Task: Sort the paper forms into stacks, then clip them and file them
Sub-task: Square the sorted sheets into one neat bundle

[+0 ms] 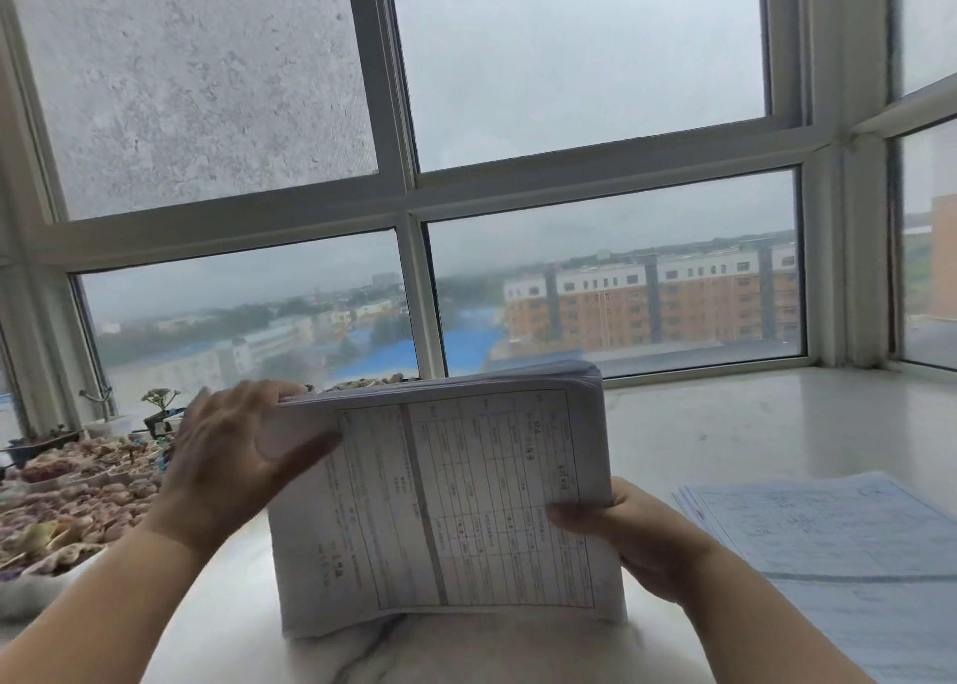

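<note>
1. The stack of forms (445, 502) stands on its lower edge on the pale sill (725, 424), held upright between both hands, printed side toward the person.
2. The left hand (228, 455) grips the top left corner, fingers over the top edge and thumb across the front sheet. The right hand (637, 538) pinches the right edge low down, thumb in front.
3. This looks like squaring the stack: loosen both grips slightly and tap the lower edge on the sill so stray sheets drop level, then turn and tap a short edge.
4. Another pile of forms (839, 538) lies flat just to the right; trays of small plants (77, 487) crowd the left.
5. Open sill lies behind and to the right, toward the window (414, 207).
</note>
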A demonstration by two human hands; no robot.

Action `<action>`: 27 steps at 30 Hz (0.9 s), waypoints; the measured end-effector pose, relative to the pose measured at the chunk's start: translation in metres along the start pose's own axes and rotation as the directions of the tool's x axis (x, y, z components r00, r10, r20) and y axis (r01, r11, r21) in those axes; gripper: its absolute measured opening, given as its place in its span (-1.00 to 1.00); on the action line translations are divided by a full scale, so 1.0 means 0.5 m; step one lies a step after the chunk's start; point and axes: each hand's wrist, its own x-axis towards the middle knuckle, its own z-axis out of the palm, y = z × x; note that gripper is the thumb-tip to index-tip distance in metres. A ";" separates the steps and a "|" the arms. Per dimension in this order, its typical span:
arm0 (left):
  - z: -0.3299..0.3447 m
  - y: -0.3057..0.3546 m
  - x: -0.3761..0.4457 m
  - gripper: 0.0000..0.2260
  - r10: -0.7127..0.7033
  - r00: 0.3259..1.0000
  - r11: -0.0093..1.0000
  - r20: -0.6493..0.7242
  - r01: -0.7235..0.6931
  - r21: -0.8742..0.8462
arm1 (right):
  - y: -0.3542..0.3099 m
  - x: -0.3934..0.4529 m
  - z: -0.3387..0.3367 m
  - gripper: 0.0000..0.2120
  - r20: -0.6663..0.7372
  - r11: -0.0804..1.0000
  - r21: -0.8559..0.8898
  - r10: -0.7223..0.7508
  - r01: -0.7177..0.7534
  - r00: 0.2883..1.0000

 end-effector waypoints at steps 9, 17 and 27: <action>0.082 0.012 -0.123 -0.15 -0.322 0.789 0.095 0.523 0.576 -0.812 | -0.013 -0.006 0.011 -0.59 -0.043 0.997 0.067 -0.025 0.028 0.999; 0.055 0.049 -0.070 -0.60 -0.373 0.908 0.322 0.189 0.318 -0.892 | -0.059 0.006 0.034 -0.59 -0.368 0.939 0.101 -0.271 0.328 0.889; 0.107 0.022 -0.133 -0.41 -0.429 0.837 0.223 0.339 0.462 -0.858 | -0.028 0.001 0.048 -0.62 -0.351 0.958 -0.077 -0.287 0.278 0.891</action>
